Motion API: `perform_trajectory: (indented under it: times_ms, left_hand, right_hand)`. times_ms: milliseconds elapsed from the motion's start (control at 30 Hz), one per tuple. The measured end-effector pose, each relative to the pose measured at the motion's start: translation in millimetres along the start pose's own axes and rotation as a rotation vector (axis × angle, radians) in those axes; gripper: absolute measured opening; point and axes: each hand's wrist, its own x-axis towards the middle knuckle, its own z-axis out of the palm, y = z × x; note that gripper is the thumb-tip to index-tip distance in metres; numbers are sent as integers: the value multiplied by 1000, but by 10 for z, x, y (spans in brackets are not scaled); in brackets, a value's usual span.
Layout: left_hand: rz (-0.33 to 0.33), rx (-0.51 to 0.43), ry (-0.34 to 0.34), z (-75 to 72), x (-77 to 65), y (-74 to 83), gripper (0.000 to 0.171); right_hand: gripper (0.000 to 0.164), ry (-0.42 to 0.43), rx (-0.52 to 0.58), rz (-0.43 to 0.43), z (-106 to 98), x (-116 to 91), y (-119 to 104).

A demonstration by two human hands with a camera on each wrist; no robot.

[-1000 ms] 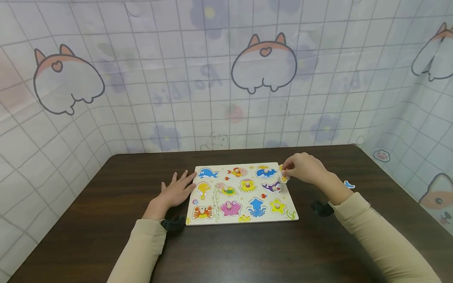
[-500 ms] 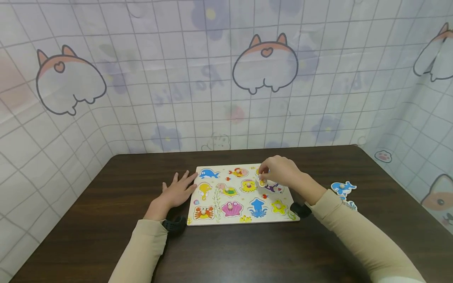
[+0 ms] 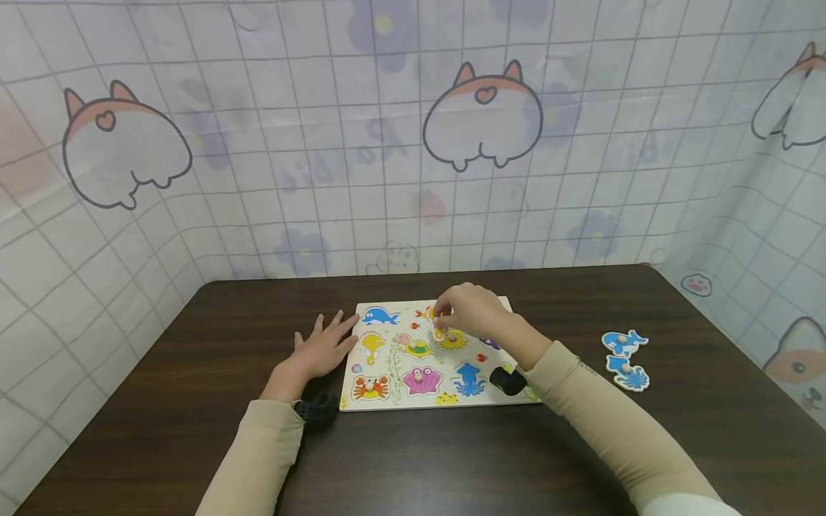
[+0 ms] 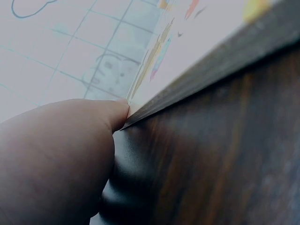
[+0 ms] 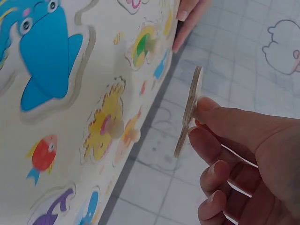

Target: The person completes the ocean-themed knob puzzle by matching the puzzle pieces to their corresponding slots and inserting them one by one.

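Note:
A wooden peg puzzle board (image 3: 387, 400) with sea animals lies on the dark table. My left hand (image 3: 319, 350) lies flat at its left side, fingers spread. In the left wrist view, the thumb (image 4: 117, 115) touches the board's edge. Above the board's upper middle, my right hand (image 3: 474, 309) pinches a yellow puzzle piece (image 3: 439, 334) between thumb and index finger. In the right wrist view this puzzle piece (image 5: 190, 112) is edge-on, apart from the board. The yellow seahorse shape (image 3: 372, 347), blue whale shape (image 3: 379, 315) and blue squid shape (image 3: 468, 378) show no knobs.
A blue whale piece (image 3: 622, 342) and a blue squid piece (image 3: 631, 377) lie close together on the table (image 3: 413, 459) at the right. Knobbed crab (image 3: 371, 388), clam (image 3: 421, 380) and turtle (image 3: 413, 347) pieces sit in the board. A patterned cloth (image 3: 310, 179) stands behind.
My right hand has carried the yellow piece leftward from the board's right edge to above its upper middle. The blue pieces at the right are now uncovered. My left hand has stayed put.

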Motion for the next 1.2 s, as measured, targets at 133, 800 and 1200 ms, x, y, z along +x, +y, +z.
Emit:
perform_trajectory:
  times_ms: [133, 800, 1200]
  left_hand:
    - [8, -8, 4, 1, 4, -3, 61]
    - [-3, -7, -7, 0, 35, 11, 61]
    - [-4, -3, -11, 11, 26, -15, 60]
  right_hand:
    - [14, -12, -33, -8, 48, 92, -105]
    - [17, -63, 20, -57, 236, 354, -502]
    - [17, -120, 42, -69, 391, 461, -651]
